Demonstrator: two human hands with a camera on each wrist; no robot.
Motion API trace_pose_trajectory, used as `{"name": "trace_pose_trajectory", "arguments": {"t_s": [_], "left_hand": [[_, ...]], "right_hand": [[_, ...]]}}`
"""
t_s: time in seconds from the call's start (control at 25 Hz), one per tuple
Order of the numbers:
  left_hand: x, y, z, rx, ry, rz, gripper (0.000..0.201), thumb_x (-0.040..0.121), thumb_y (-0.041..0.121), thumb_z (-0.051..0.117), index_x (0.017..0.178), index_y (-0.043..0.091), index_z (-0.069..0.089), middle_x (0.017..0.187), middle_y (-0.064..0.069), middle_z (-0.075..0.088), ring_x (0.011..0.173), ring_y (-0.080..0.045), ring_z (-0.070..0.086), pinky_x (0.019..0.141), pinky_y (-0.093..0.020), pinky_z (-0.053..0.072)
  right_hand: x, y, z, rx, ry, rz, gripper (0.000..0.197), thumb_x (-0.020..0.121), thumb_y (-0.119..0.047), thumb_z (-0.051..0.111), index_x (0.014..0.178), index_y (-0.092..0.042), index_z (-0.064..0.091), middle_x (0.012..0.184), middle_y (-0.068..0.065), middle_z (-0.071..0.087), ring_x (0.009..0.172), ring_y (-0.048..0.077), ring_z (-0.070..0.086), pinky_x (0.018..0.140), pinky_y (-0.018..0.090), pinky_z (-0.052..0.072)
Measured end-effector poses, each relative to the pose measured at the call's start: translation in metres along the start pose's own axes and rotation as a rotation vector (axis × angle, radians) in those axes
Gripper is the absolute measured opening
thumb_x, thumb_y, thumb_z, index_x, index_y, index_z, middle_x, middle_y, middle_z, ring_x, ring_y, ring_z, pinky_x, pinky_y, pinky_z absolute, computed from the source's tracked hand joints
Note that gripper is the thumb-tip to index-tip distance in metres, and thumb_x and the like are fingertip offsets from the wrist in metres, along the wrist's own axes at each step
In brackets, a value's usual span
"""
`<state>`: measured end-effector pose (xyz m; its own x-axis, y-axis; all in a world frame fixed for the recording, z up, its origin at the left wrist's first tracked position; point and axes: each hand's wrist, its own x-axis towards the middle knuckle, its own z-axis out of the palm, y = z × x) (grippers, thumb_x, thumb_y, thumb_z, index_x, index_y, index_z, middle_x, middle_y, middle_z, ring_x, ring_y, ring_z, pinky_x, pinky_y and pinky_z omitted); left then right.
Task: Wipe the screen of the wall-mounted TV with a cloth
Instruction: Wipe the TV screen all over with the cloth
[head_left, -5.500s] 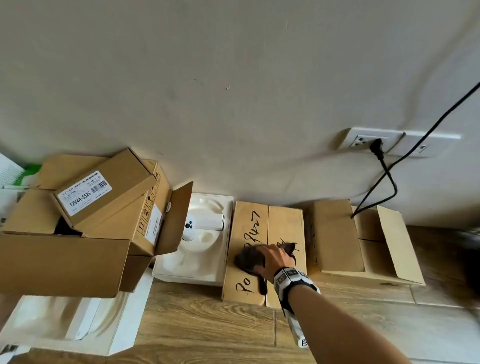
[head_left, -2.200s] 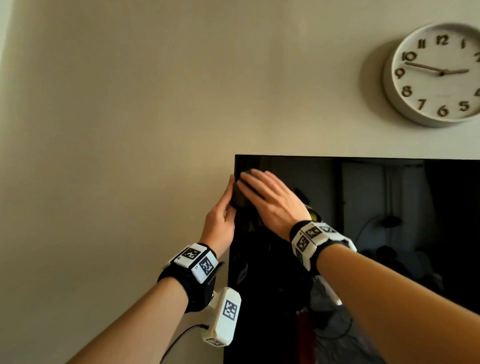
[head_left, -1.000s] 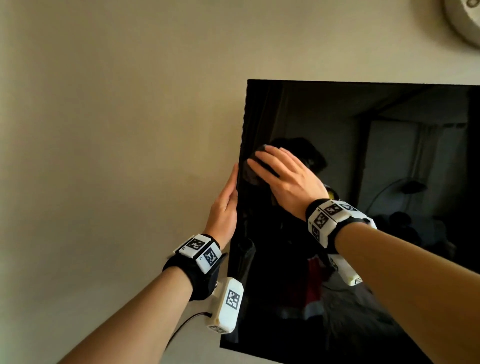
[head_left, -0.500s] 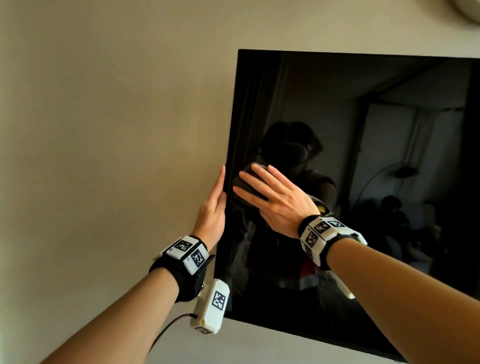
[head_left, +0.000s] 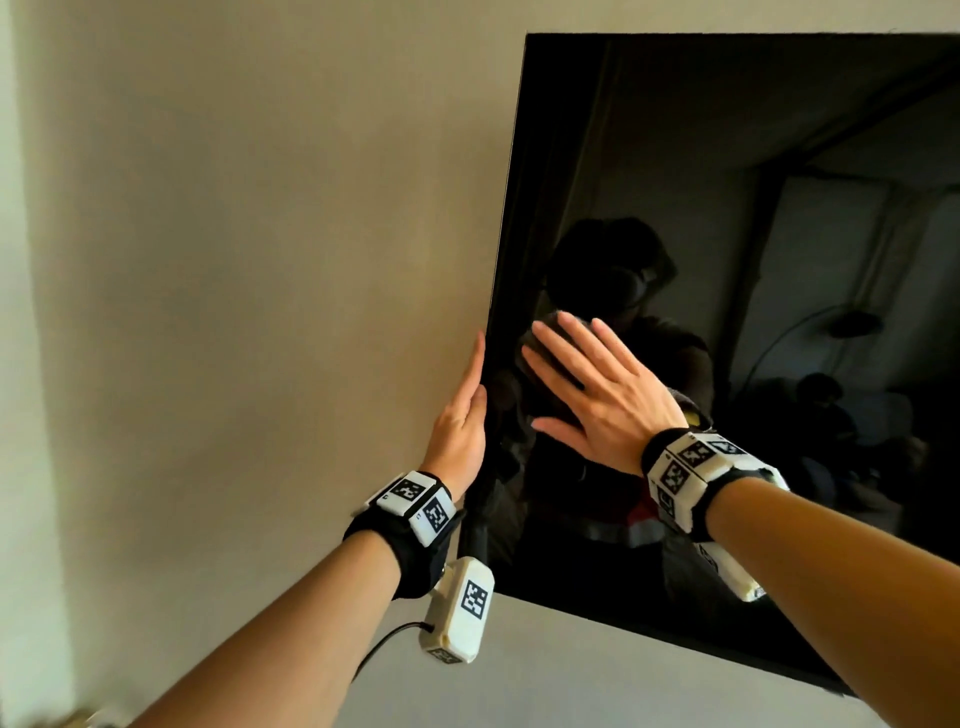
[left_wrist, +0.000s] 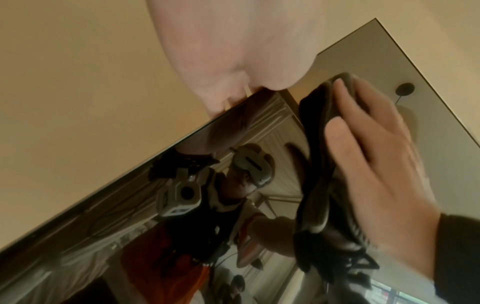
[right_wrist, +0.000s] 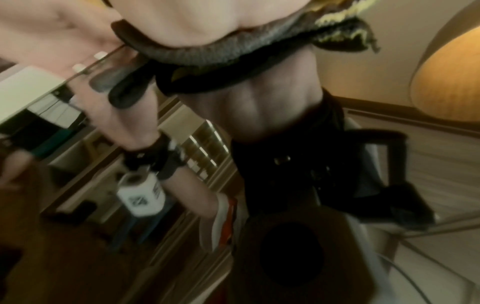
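The wall-mounted TV (head_left: 727, 156) fills the right of the head view, its black screen mirroring the room. My right hand (head_left: 587, 384) lies flat on the screen near its left side, fingers straight and spread, pressing a dark cloth (head_left: 545, 338) against the glass. Only a bit of cloth shows past the fingertips there. In the left wrist view the cloth (left_wrist: 319, 164) bunches under the right hand (left_wrist: 376, 164). In the right wrist view the cloth (right_wrist: 233, 51) sits under the palm. My left hand (head_left: 465, 410) rests with straight fingers along the TV's left edge.
Bare beige wall (head_left: 260, 260) lies left of the TV, and paler wall (head_left: 597, 675) runs below its bottom edge. A cable (head_left: 384, 639) hangs from the left wrist camera. The screen's right part runs out of the frame.
The right hand has slid the cloth down the left side of the screen from near the top corner. The left hand has followed it down the TV's edge.
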<state>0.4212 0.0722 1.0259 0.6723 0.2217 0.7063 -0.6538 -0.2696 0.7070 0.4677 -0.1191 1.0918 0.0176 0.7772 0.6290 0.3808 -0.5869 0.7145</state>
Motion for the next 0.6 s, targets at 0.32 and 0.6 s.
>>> {"name": "trace_pose_trajectory", "arguments": {"t_s": [0.32, 0.6], "left_hand": [[-0.013, -0.021, -0.004, 0.056, -0.031, -0.001, 0.056, 0.109, 0.013, 0.029, 0.153, 0.046, 0.019, 0.157, 0.024, 0.023, 0.132, 0.026, 0.024, 0.110, -0.004, 0.018], [-0.032, -0.028, -0.002, 0.058, -0.029, -0.055, 0.054, 0.110, 0.016, 0.027, 0.156, 0.040, 0.017, 0.158, 0.020, 0.023, 0.135, 0.021, 0.021, 0.107, -0.001, 0.018]], "right_hand": [[-0.022, -0.020, 0.011, -0.083, 0.027, -0.041, 0.057, 0.105, -0.041, 0.037, 0.152, -0.010, 0.028, 0.160, 0.011, 0.022, 0.148, 0.029, 0.018, 0.119, 0.047, 0.025], [-0.038, -0.046, 0.024, -0.060, -0.015, -0.194, 0.061, 0.097, -0.022, 0.051, 0.153, -0.012, 0.029, 0.159, 0.010, 0.024, 0.148, 0.030, 0.020, 0.121, 0.047, 0.021]]}}
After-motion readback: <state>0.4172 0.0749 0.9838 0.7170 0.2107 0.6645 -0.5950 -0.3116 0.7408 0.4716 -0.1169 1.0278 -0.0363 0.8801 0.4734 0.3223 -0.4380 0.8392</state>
